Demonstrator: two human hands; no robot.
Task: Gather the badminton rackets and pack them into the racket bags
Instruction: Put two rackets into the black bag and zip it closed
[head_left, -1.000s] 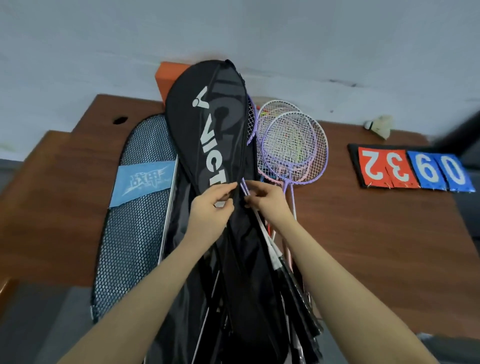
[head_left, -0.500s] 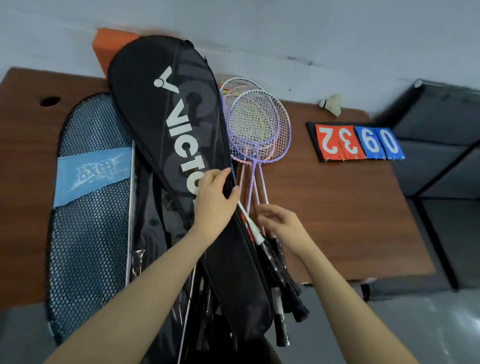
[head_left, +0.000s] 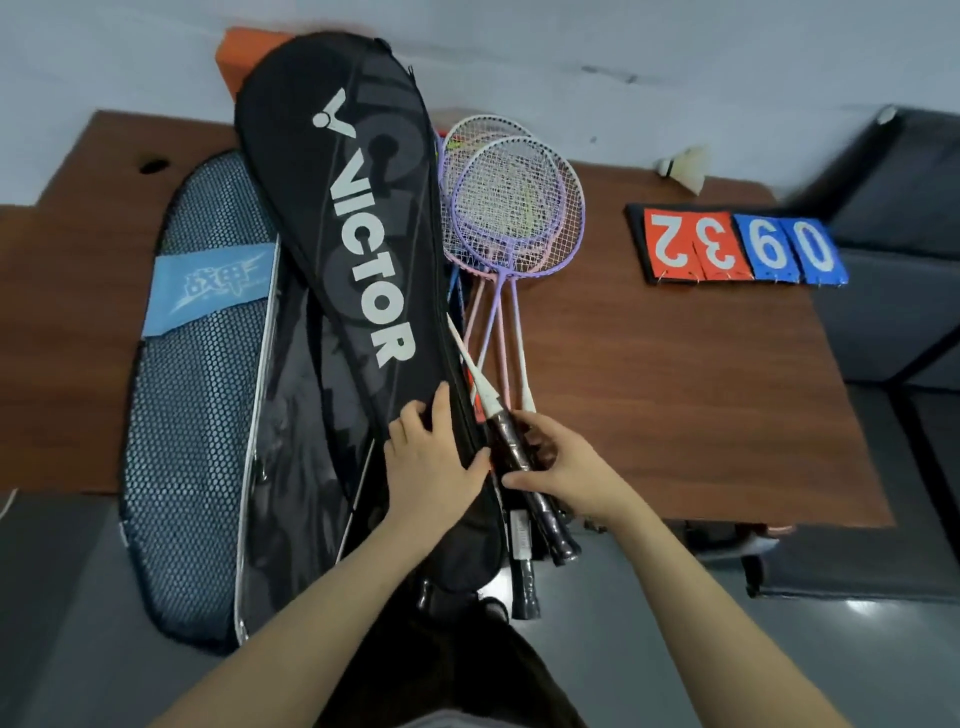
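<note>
Item one — black Victor racket bag (head_left: 358, 249), lying lengthwise on the brown desk (head_left: 675, 395), head end toward 12 o'clock, foot end hanging over the near edge at 6 o'clock. Its right-hand seam stood open, with a white-shafted racket (head_left: 480, 387) poking out of it, the black grip trailing toward 5 o'clock.

Item two — mesh racket bag (head_left: 197, 415) with a blue label, at 9 o'clock of the black bag and partly under it.

Item three — loose rackets (head_left: 511, 208), purple and pink frames stacked just beside the black bag at 1 o'clock, shafts running down to a cluster of black grips (head_left: 524, 577) over the desk edge.

Item four — left hand (head_left: 434, 457), fingers spread and flat, pressing the black bag's cover down near the open seam.

Item five — right hand (head_left: 563, 465), fingers curled round the black grip of the white-shafted racket, at 3 o'clock of the left hand and nearly touching it.

Sundries: a shuttlecock (head_left: 685, 167) at the far right of the desk; a flip scoreboard (head_left: 737, 249) in red and blue; an orange box (head_left: 244, 52) behind the bag's head.

Step in hand, as I judged it: feeding that racket into the black bag while the cover was held steady. The next move would call for sliding the grip along the seam toward 12 o'clock until the handle cleared the opening, then fetching the loose rackets.
</note>
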